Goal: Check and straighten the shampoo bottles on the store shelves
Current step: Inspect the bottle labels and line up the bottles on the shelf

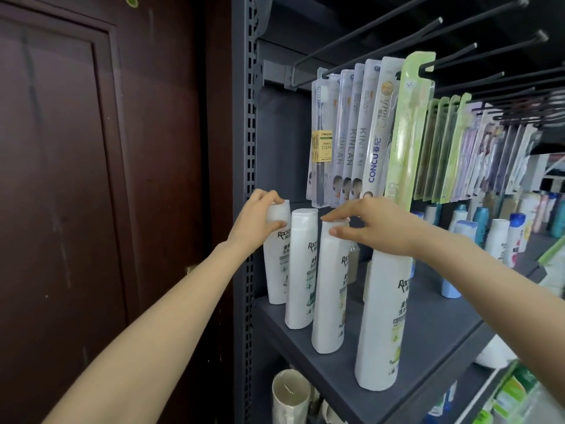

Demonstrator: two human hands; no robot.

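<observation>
fingers of my left hand [260, 217] curl round the cap of the rearmost bottle [276, 258]; my right hand [376, 223] pinches the third bottle [330, 289] at its cap. four white bottles stand on the grey shelf [428, 338].

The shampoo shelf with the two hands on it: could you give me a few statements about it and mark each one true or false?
1. The left hand grips the cap of the rearmost white shampoo bottle. True.
2. The right hand rests on the shelf board. False: its fingers hold the cap of the third white bottle in the row.
3. Four white bottles stand in a row at the shelf's left end. True.
4. The second white bottle lies on its side. False: it stands upright, untouched.
5. Packaged toothbrushes hang on hooks above the bottles. True.
6. A red basket sits on the shelf. False: none is visible.
</observation>
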